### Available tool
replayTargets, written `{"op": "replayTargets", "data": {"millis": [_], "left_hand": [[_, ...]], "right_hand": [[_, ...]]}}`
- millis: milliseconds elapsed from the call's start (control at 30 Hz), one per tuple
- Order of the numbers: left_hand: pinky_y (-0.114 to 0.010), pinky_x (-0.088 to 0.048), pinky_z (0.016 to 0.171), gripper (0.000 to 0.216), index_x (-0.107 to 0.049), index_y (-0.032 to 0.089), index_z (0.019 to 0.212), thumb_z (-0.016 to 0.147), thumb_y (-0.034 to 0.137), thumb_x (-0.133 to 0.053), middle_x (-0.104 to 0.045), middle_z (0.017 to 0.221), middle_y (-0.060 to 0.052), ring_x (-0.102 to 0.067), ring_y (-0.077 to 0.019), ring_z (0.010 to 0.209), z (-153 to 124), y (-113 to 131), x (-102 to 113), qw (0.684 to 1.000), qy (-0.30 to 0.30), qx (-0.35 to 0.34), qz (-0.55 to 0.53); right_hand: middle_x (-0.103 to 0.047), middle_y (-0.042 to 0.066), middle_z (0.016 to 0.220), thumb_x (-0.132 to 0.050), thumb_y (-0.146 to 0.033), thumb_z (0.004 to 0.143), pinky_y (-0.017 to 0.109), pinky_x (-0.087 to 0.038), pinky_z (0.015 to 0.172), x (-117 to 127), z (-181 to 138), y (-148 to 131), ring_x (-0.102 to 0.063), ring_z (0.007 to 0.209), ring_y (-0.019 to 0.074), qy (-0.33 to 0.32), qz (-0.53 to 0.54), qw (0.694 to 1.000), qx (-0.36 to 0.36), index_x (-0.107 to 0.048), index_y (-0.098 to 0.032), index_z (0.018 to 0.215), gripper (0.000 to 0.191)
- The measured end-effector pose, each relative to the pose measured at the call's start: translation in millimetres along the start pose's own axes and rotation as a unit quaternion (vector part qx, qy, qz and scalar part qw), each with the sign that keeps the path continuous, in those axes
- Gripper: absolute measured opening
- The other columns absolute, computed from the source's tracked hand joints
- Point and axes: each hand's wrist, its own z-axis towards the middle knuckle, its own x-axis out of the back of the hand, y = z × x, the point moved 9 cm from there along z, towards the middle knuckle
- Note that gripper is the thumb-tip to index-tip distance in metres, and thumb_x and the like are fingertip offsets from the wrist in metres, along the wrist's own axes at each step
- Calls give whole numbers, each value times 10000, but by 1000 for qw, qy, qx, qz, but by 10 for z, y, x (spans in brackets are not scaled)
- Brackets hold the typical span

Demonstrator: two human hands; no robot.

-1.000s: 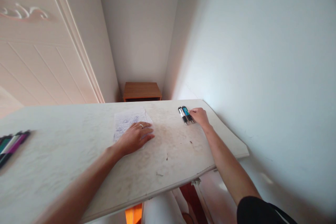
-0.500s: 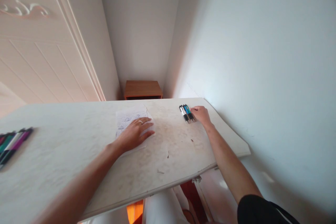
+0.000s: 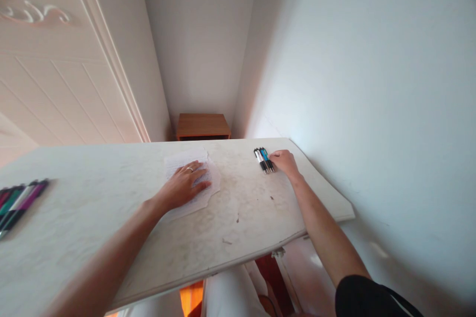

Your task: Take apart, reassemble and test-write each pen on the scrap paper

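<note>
My left hand, with a ring on one finger, lies flat and spread on a sheet of paper covered in handwriting. The sheet's right edge is torn and uneven. Farther right, several pens lie side by side with black grips; white and blue barrels show. Against the right side of this row, my right hand has its thumb and fingers closed together. Its fingertips touch or nearly touch the rightmost pen, and what they may pinch is hidden.
Another group of pens, with purple, white, green and red barrels, lies at the white table's left. Beyond the far edge stands a brown wooden box-like unit. A wall rises close on the right. Small dark marks spot the tabletop.
My left hand has slid a little left over the paper, uncovering more of its right part. My right hand stays almost in place; the green at the row's right edge shows less.
</note>
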Motion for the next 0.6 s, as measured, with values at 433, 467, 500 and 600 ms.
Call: {"op": "replayTargets", "data": {"millis": [433, 467, 500, 600], "left_hand": [[-480, -331, 1118, 533, -580, 169, 1308, 955, 510, -373, -511, 1422, -143, -389, -286, 1378, 14, -94, 98, 999, 27, 11, 27], [-479, -326, 1122, 501, -579, 173, 1310, 956, 464, -378, -510, 1425, -134, -386, -283, 1381, 12, -119, 98, 999, 26, 13, 27], [-479, -317, 1128, 471, -576, 176, 1314, 950, 406, -387, -504, 1433, -125, -377, -280, 1388, 10, -145, 87, 999, 21, 15, 28], [-478, -284, 1148, 470, -566, 176, 1328, 889, 245, -414, -475, 1460, -111, -343, -271, 1409, 2, -208, 28, 999, -8, 25, 39]], "right_hand": [[-748, 74, 757, -564, -335, 795, 249, -387, 606, 76, -7, -18, -661, 722, 189, 44, 36, 998, 13, -775, -188, 761, 260], [-749, 74, 759, -563, -336, 798, 252, -392, 612, 81, -7, -22, -662, 721, 190, 48, 38, 998, 16, -773, -188, 758, 260], [-748, 74, 757, -562, -339, 800, 255, -396, 615, 89, -9, -32, -661, 718, 192, 54, 39, 998, 21, -771, -187, 752, 262], [-744, 71, 749, -559, -338, 808, 265, -407, 627, 135, -26, -87, -655, 709, 195, 82, 52, 994, 45, -762, -181, 737, 266]]}}
